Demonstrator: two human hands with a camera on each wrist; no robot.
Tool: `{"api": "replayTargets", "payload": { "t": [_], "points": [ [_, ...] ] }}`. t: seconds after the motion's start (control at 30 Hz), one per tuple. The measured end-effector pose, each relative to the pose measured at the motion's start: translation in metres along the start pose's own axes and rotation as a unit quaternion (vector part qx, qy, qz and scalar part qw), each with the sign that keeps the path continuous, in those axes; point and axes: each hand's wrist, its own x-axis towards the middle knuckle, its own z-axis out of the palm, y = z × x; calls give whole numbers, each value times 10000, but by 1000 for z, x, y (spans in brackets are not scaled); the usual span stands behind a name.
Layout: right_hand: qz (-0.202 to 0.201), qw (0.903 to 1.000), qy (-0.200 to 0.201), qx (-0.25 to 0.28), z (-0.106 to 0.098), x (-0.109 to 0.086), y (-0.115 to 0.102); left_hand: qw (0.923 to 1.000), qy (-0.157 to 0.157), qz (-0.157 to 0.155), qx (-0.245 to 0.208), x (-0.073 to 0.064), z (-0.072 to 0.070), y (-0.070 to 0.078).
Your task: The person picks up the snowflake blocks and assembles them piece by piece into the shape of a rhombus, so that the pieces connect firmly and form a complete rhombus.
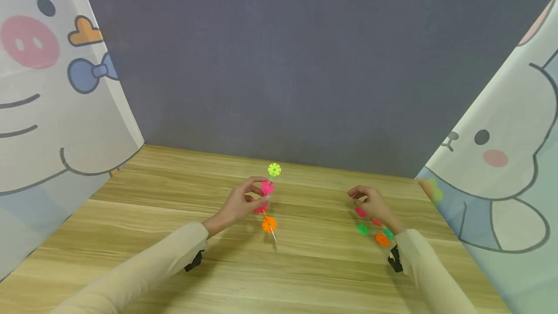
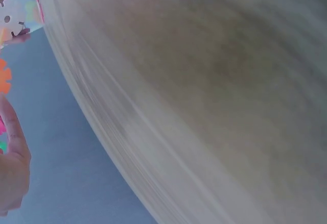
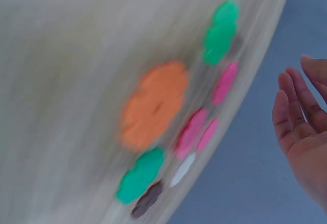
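Over there the left hand (image 1: 237,203) has its thumb and fingers pinched on a chain (image 1: 267,187) of discs, holding it up above the counter (image 1: 322,270). That much looks joined: a yellow disc (image 1: 274,169) at the far end, pinks by the fingers, an orange disc (image 1: 268,225) nearer the person and a white disc (image 1: 273,234) edge-on at the near tip.

The right hand (image 1: 374,205) hangs over the loose pieces, fingers gently bent, a gap before the thumb, nothing that I can see in them. Below lie a pink piece (image 1: 361,212), a green piece (image 1: 363,229), an orange piece (image 1: 382,240) and others, including a brown piece (image 3: 147,199). I'd judge the chain well begun, these pieces unattached.
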Motion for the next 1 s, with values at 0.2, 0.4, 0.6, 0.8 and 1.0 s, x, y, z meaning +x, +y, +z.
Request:
{"api": "replayTargets", "payload": {
  "t": [0.2,0.4,0.6,0.8,1.0],
  "points": [
    [125,9996,-202,-150,-7,-13,18,9999,101,-51,122,0,-1,1],
    [271,9977,-524,-331,-9,-18,29,9998,135,-12,157,1,-1,0],
    [360,9955,-700,-529,-6,-20,35,9997,143,132,147,1,0,-1],
    [360,9943,-569,-832,-5,-21,34,9997,122,150,177,1,1,1],
    [358,9936,-456,-975,-5,-19,31,9998,144,46,159,2,0,0]
  ]
}}
